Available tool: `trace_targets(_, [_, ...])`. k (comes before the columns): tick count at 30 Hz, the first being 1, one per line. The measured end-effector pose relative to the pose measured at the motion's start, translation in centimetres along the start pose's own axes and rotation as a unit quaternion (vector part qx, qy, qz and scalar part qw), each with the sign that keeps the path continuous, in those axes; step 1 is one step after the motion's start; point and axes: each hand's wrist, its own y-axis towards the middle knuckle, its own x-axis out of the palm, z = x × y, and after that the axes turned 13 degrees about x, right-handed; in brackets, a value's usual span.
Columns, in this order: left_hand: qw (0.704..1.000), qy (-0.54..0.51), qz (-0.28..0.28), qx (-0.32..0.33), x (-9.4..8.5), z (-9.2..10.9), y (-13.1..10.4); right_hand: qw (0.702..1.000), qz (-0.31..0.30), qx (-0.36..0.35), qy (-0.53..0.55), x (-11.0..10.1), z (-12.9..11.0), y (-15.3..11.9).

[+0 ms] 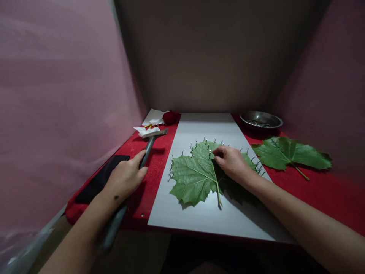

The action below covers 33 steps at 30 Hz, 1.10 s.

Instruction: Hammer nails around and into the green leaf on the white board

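Observation:
My left hand (127, 177) is closed round the handle of a hammer (155, 134), whose metal head points away from me over the red cloth. A green lobed leaf (194, 175) lies on a white board (205, 123), its stem towards me. Several nails stand upright along the leaf's far and side edges, some tilted. With bent fingers pinched together, my right hand (232, 161) is at a nail (210, 153) standing on the upper middle of the leaf. My right hand and forearm hide part of the leaf's right side.
A metal bowl (261, 120) of nails stands at the back right. Another leaf (291, 152) lies on the red cloth (316, 194) at the right. On the left are a dark flat device (99, 180), white tissue (145, 131) and a red ball-like object (170, 117). Pink sheeting (62, 95) hangs alongside.

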Motion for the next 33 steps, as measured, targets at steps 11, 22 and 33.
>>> trace_targets(11, [0.987, 0.116, -0.106, 0.022, 2.0, 0.0, 1.7, 0.995, 0.009, -0.074, -0.064, 0.1, 0.6, -0.5])
trace_targets(22, [0.978, 0.123, -0.119, 0.121, -1.1, 3.1, 3.7, 0.962, -0.006, -0.241, -0.126, 0.4, 2.2, -2.3])
trace_targets(33, [0.954, -0.068, -0.09, 0.278, 3.2, 13.3, 8.9, 0.963, -0.01, -0.242, -0.118, 0.8, 2.6, -2.0])
